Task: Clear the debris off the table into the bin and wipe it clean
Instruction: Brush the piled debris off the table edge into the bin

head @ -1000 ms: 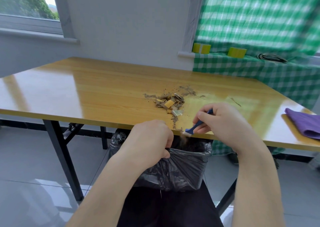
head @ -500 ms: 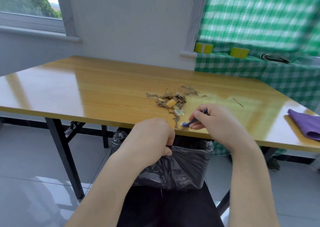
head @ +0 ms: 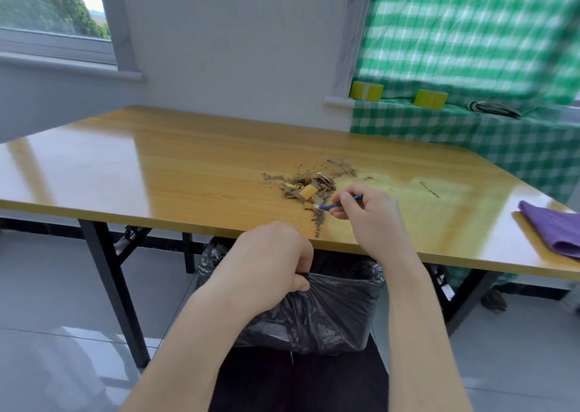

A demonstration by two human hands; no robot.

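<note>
Debris lies on the table near its front edge. Your right hand pinches a brush at the pile; your left hand grips the bin bag below.

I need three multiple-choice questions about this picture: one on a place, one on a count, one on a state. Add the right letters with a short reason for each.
1. Where does the purple cloth lie?
A) on the right end of the table
B) on the floor
C) over a chair

2. How many yellow tape rolls stand behind the table?
A) one
B) two
C) four

3. What is the left hand doing?
A) lying flat on the table
B) gripping the black bin bag
C) hanging idle

Answers:
1 A: the cloth rests by the table's right edge.
2 B: two rolls show, side by side.
3 B: its fingers curl round the bag's rim, while the right hand holds the blue brush.
</note>
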